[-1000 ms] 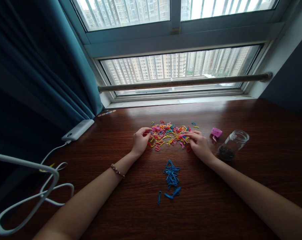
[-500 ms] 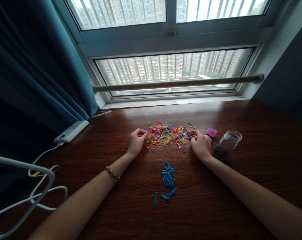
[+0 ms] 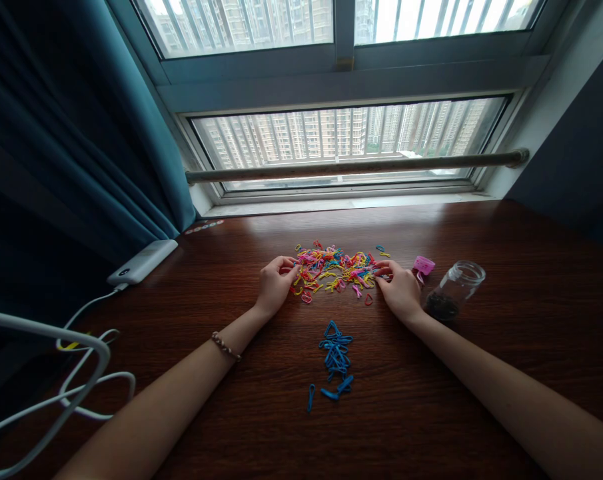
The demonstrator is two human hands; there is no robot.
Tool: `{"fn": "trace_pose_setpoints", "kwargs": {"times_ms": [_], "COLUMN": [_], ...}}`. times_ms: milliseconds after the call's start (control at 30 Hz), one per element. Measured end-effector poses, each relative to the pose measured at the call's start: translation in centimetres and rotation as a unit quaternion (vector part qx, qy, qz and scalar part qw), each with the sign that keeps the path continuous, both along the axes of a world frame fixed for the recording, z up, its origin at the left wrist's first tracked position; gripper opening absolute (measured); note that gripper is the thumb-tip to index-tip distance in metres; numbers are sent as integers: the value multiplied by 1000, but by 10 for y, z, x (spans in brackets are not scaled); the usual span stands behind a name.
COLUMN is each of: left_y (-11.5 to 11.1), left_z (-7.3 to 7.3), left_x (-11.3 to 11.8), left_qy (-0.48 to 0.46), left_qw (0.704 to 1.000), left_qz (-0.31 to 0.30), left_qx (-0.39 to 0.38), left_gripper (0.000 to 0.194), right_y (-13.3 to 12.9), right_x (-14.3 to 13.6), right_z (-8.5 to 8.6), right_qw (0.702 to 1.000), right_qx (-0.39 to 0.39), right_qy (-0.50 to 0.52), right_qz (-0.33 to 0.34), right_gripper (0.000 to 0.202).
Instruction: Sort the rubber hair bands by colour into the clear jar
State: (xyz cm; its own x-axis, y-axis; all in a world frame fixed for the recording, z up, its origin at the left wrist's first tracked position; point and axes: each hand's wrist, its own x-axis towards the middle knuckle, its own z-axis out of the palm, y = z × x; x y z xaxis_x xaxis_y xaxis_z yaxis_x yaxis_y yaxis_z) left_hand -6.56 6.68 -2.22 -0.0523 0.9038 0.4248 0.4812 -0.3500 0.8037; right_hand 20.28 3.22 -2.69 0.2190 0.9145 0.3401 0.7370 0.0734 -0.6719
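A loose pile of small multicoloured rubber bands [image 3: 334,268] lies on the dark wooden table. At its left edge my left hand [image 3: 276,288] has thumb and fingertips pinched together; whatever lies between them is too small to make out. From the right, my right hand [image 3: 400,290] touches the pile's edge, its bent fingers and thumb slightly apart around a few bands. Closer to me is a separate heap of blue rubber bands [image 3: 336,352], with one blue band [image 3: 311,398] lying just left of it.
Beside my right hand are a pink clip-like piece [image 3: 424,265] and a tilted clear glass jar [image 3: 464,280] with dark contents. On the left lie a white power bank [image 3: 144,262] and looping white cables [image 3: 96,380]. A window with a metal rail [image 3: 351,171] stands behind the table.
My right hand has shifted slightly left, further into the pile's right edge. My left hand has moved a little right against the left edge. The blue heap is unchanged.
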Motion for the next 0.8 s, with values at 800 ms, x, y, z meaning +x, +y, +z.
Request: {"fn": "trace_pose_setpoints", "kwargs": {"times_ms": [800], "left_y": [-4], "left_z": [5], "left_x": [2], "left_qy": [34], "left_qw": [999], "left_qz": [-12], "left_qx": [16], "left_gripper": [20], "right_y": [-1], "right_x": [-1], "right_z": [3], "right_qw": [1000], "right_qx": [17], "right_qy": [-13], "right_qz": [-9], "right_gripper": [22]}}
